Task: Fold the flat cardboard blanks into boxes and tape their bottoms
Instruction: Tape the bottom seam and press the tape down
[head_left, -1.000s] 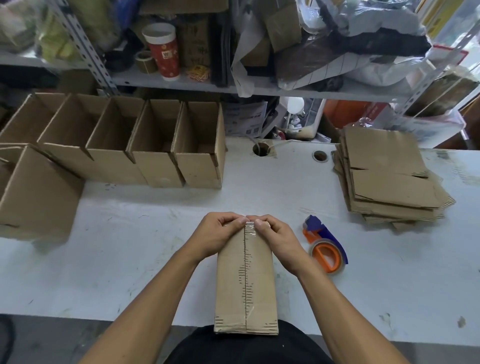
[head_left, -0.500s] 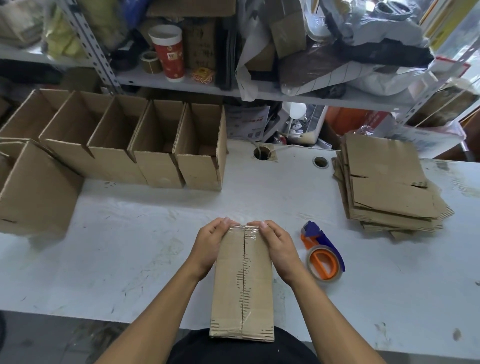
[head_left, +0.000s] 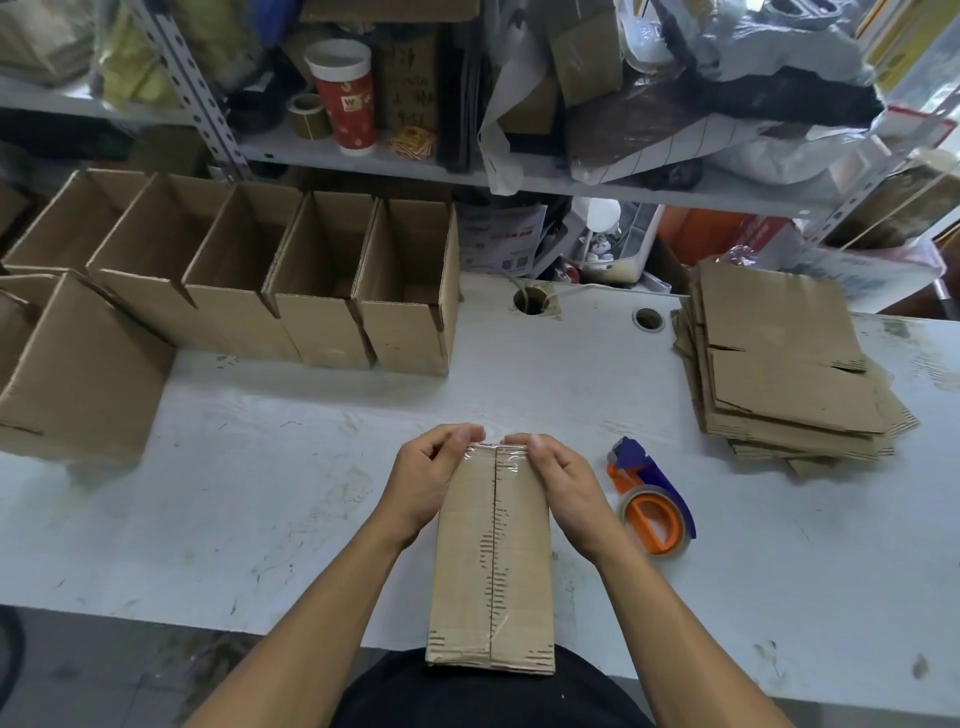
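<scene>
A brown cardboard box (head_left: 491, 566) stands bottom-up at the table's front edge, clear tape running along its centre seam. My left hand (head_left: 423, 480) grips the far left corner of the box, fingers curled over the taped end. My right hand (head_left: 563, 483) grips the far right corner the same way. An orange and blue tape dispenser (head_left: 652, 506) lies on the table just right of my right hand. A stack of flat cardboard blanks (head_left: 779, 364) lies at the right.
Several folded open boxes (head_left: 322, 291) stand in a row at the back left, another box (head_left: 78, 374) at the far left. The white table (head_left: 545, 384) has two cable holes. A cluttered shelf (head_left: 363, 156) with a red cup runs behind.
Both hands slid outward and back from the seam's far end to the box's far corners. The box has barely moved.
</scene>
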